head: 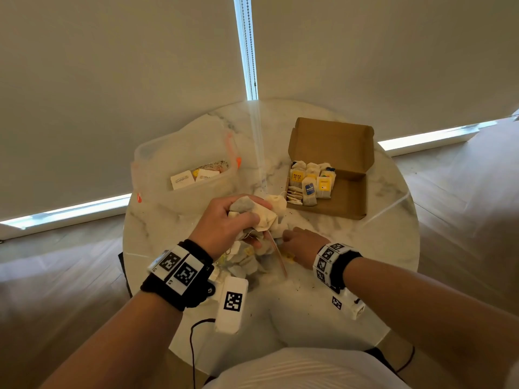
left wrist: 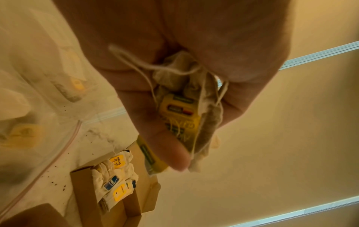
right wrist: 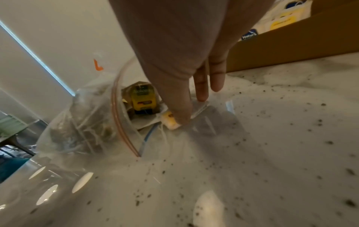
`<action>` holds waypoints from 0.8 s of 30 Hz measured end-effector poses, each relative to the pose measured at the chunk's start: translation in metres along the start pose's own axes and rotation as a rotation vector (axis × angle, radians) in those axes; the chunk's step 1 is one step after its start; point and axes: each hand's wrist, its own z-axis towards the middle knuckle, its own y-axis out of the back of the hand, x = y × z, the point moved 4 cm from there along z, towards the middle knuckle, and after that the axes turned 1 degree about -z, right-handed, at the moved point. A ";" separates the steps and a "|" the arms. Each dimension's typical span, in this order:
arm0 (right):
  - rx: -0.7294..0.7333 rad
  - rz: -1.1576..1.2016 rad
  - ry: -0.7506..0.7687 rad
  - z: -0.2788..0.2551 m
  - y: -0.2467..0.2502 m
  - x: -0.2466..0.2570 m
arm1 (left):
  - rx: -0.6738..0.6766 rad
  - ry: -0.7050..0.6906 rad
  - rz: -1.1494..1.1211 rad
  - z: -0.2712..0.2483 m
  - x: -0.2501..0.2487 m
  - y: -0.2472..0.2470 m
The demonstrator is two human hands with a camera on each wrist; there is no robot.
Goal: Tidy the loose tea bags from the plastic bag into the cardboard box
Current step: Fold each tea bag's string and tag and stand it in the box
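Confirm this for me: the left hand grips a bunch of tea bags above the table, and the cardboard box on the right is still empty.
Not empty. The head view shows the cardboard box already holding a row of tea bags at its left end. The rest stands: the left hand grips a bunch of tea bags above the table.

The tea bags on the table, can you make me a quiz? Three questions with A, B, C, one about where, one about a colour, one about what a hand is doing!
1. Where do the sorted tea bags stand?
A. cardboard box
B. floor
C. a cup

2. What colour is the RELAX tag?
A. green
B. yellow
C. pink

3. What is the left hand doing?
A. lying flat
B. pointing up
C. gripping a bunch of tea bags

Answers: 1 A, they stand in rows in the open cardboard box. 2 B, the tag is yellow with dark letters. 3 C, the fingers curl round the bunch of tea bags.
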 end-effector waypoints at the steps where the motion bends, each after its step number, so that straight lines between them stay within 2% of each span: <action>1: 0.025 -0.020 -0.012 0.000 0.000 -0.003 | -0.001 0.002 -0.002 0.000 0.000 0.000; 5: 0.021 -0.029 -0.086 -0.005 0.001 -0.013 | -0.005 0.004 -0.008 0.004 0.001 0.000; 9: 0.011 0.227 -0.183 -0.014 0.017 -0.020 | 0.002 0.001 -0.025 0.006 0.002 0.000; 11: -0.098 0.445 -0.244 -0.022 0.031 -0.024 | -0.009 0.005 -0.032 0.007 0.003 0.003; 14: -0.372 0.752 -0.280 -0.045 0.066 -0.030 | -0.037 0.006 -0.030 0.009 0.006 0.008; 16: -0.480 0.884 -0.230 -0.059 0.090 -0.029 | -0.056 0.008 -0.036 0.011 0.009 0.011; 20: -0.666 0.930 -0.082 -0.086 0.133 -0.021 | -0.078 0.001 -0.041 0.014 0.012 0.015; 24: -0.688 1.026 0.049 -0.095 0.159 -0.008 | -0.050 -0.044 -0.056 0.014 0.009 0.011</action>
